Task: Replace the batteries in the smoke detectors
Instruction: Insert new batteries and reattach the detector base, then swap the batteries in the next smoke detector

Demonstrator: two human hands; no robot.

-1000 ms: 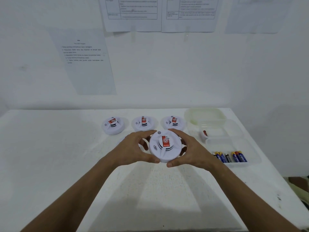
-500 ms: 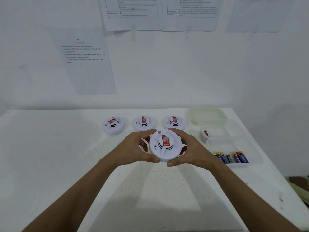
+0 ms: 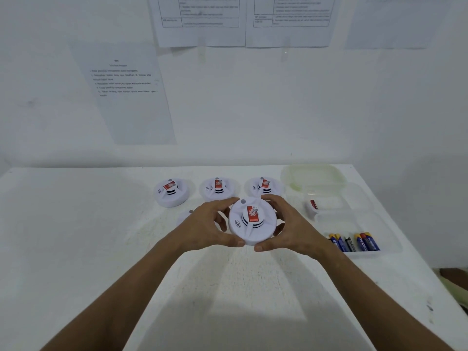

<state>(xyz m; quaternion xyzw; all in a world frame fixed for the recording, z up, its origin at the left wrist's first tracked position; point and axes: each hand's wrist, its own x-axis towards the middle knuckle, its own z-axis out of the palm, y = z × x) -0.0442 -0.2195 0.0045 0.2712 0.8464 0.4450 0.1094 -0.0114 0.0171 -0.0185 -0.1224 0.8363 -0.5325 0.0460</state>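
Both hands on one detector (image 3: pixel 252 222), mid-frame, held above the table (image 3: pixel 76 236). My left hand (image 3: pixel 206 228) grips its left rim, thumb at the near edge, fingers curled round the far side. My right hand (image 3: pixel 291 225) mirrors that on the right rim. Detector is face-up toward the camera: red label on the raised centre, dark vent slots, small grey button near the top edge. Three more detectors sit in a row behind it, just above centre: left one (image 3: pixel 171 192), middle one (image 3: pixel 219 188), right one (image 3: pixel 263 187), all with red labels up. Something pale and round (image 3: pixel 186 216) lies partly hidden behind my left hand; can't tell what. Right side of frame: clear tray (image 3: pixel 387 239) with batteries (image 3: pixel 354 243) lying side by side, blue ones plus a black one. Above it, another clear tray (image 3: pixel 359 198) with a small white-and-red part (image 3: pixel 313 206) at its left edge. Further back, a cloudy lid or tub (image 3: pixel 312 177), touching that tray. Printed sheets (image 3: pixel 126 92) on the wall across the top of frame, text too small to read.
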